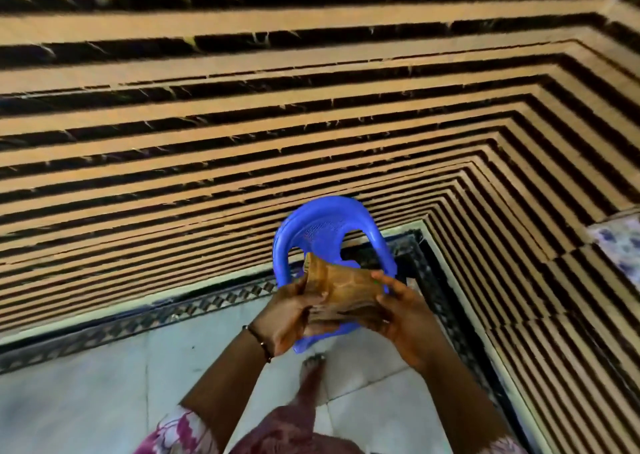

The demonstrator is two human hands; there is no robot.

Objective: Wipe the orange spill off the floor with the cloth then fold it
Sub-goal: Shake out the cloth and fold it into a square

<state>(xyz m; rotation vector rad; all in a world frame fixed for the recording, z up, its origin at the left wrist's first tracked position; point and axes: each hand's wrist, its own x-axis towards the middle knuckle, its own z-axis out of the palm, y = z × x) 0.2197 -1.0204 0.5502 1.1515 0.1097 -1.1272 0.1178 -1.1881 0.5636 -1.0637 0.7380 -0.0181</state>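
Bare forearms, thin dark beaded bracelet (258, 337) on left wrist, pink-and-white patterned garment (194, 429), bare foot (311, 370)

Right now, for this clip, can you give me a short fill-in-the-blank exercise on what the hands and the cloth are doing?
1. The brown cloth is held by ____ hands.
2. Behind the cloth stands a plastic chair coloured ____.
3. A thin bracelet sits on the ____ wrist.
4. Below the left hand and right hand, a bare ____ rests on the tiled floor.

Missing words: both; blue; left; foot
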